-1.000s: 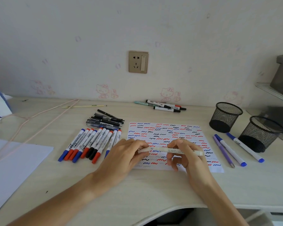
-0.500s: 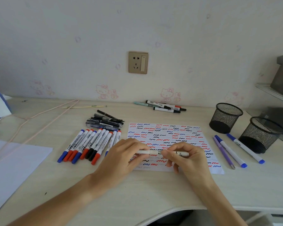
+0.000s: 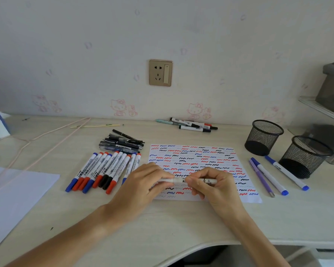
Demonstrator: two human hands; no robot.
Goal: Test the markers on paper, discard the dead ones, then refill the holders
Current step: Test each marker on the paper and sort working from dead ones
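**Capping or uncapping a white marker over the test sheet**

In the head view we hold one white marker (image 3: 193,180) level above the near edge of the test paper (image 3: 193,151); our left hand (image 3: 148,184) has its fingers curled round the cap end, and our right hand (image 3: 216,186) pinches the barrel by its printed label; the two hands sit almost touching along the pen; whether the cap is going on or coming off we cannot tell from this frame alone; the tip is hidden

The sheet is already thick with red, blue and black squiggles, with only a little bare space near its bottom edge, so we judge the testing step well advanced but not finished; a row of whiteboard markers (image 3: 104,170) lies just left of the paper, a heap of dark pens (image 3: 121,142) behind it, another small group of markers (image 3: 193,125) by the wall, and three blue and purple pens (image 3: 272,175) to the right, beside the two mesh holders (image 3: 264,137), which look empty; refilling has not begun

The next move, as we read it, calls for a straight pull or push along the barrel, then either a short scribble in the remaining blank strip or setting this marker into its proper group
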